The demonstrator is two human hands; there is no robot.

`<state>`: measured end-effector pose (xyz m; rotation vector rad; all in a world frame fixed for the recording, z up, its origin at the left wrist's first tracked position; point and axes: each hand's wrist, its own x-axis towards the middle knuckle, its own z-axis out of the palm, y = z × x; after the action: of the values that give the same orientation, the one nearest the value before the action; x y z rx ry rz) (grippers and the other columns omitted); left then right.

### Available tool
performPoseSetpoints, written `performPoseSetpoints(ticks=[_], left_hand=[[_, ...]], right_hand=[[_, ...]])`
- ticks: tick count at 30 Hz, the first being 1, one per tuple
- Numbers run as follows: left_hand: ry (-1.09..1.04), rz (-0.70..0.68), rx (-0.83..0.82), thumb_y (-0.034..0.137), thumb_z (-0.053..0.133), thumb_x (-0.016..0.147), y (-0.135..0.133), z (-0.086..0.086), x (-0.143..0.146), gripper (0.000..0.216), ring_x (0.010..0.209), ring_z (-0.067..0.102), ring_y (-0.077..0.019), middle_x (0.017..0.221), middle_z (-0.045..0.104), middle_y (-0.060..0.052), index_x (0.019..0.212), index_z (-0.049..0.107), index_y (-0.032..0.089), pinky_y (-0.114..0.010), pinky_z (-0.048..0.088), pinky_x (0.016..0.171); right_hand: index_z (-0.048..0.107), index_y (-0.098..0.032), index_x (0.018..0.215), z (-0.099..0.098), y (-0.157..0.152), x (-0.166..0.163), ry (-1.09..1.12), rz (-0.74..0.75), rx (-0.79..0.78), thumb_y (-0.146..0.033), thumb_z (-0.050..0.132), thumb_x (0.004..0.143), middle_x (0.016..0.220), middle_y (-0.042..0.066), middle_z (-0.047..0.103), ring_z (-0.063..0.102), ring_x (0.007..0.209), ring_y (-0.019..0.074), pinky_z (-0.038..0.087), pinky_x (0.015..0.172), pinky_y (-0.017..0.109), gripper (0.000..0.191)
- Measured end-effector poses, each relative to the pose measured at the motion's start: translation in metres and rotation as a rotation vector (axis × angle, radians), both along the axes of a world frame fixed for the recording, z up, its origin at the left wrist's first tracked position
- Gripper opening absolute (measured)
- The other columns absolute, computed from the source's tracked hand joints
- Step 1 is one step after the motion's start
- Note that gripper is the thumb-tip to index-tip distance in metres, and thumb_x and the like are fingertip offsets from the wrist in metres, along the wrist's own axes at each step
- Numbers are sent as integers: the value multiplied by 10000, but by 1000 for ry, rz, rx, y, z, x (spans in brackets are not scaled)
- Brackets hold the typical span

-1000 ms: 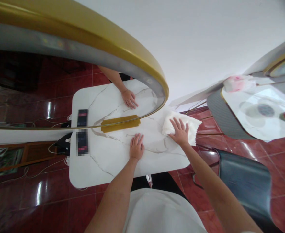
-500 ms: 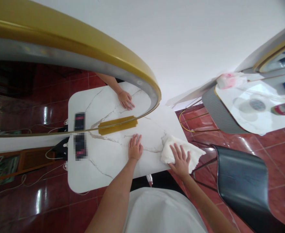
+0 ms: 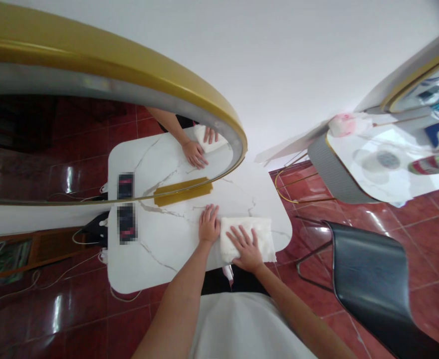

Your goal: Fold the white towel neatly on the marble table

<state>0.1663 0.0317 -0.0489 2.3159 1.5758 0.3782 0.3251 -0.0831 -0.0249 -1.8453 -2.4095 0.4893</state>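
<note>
My left hand lies flat and open on the white marble table, fingers stretched toward the mirror. Right beside it, my right hand presses flat, fingers spread, on a white cloth spread on the table near its front edge. The cloth's left edge reaches my left hand. The round gold-framed mirror stands at the back of the table on a gold base and reflects both hands and the cloth.
A dark phone lies on the table's left side, with cables hanging off that edge. A black chair stands at the right on the red tiled floor. Another white table with small items is at the far right.
My right hand has slid the white cloth from the table's far right corner along the near edge to the left, up against my left hand. The left hand has stayed in place.
</note>
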Motion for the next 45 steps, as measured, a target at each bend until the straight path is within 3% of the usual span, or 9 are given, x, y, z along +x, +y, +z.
performPoseSetpoints(ticks=[4,7,14,18,21,26,33,40,45], left_hand=[[-39,-18,-18,121,408,844,-2,3,-7,552,1354,249,-194,1440,351,-40,1381,337,227,-405,255,1114],[-39,34,-2,116,370,860,-15,3,-29,543,1360,234,-188,1442,347,-37,1391,321,223,-403,261,1113],[61,95,29,115,334,880,-75,-1,-141,530,1360,239,-196,1439,357,-48,1399,310,219,-424,256,1105],[73,205,52,149,327,894,-95,-3,-209,504,1355,250,-205,1431,366,-59,1395,319,207,-424,264,1098],[63,313,73,166,324,899,-99,-4,-240,494,1348,262,-215,1425,367,-79,1392,326,189,-420,280,1088],[58,350,79,166,336,894,-98,-3,-250,486,1336,288,-218,1406,396,-83,1380,352,188,-415,283,1084],[82,358,68,162,365,876,-99,-6,-250,495,1323,313,-218,1395,417,-78,1371,370,182,-403,295,1074],[83,337,39,154,377,871,-100,-6,-253,522,1333,290,-218,1410,396,-80,1392,330,172,-398,273,1081],[62,355,21,159,377,878,-100,-6,-251,515,1338,279,-227,1407,401,-82,1391,333,176,-404,269,1079]], right_hand=[[152,-267,1445,-1,-2,-1,-21,-20,15,-410,528,668,1510,13,128,47,1377,325,-60,1059,587,874],[146,-280,1444,-1,-3,-2,-35,-28,25,-401,534,668,1511,0,124,42,1377,325,-62,1063,574,875],[108,-267,1450,-4,-6,-22,-90,-94,31,-445,543,691,1513,21,108,28,1378,326,-47,1058,576,893],[109,-261,1451,1,-8,-58,-130,-126,26,-378,547,684,1516,25,78,14,1380,316,-33,1057,585,891],[111,-254,1451,5,-8,-91,-123,-66,12,-350,554,671,1517,29,63,3,1380,319,-34,1054,595,902],[94,-266,1450,4,-7,-150,-70,100,-13,-378,577,670,1517,28,57,-14,1377,331,-60,1046,611,925],[65,-288,1446,-5,1,-218,45,330,-13,-599,512,723,1517,3,63,-22,1379,314,-117,1043,604,905],[97,-294,1443,-7,14,-224,73,404,-16,-662,456,738,1513,-3,125,23,1378,307,-127,1053,576,872],[107,-300,1443,-7,20,-227,-1,333,-31,-548,530,709,1516,-5,109,6,1378,314,-107,1055,579,882]])
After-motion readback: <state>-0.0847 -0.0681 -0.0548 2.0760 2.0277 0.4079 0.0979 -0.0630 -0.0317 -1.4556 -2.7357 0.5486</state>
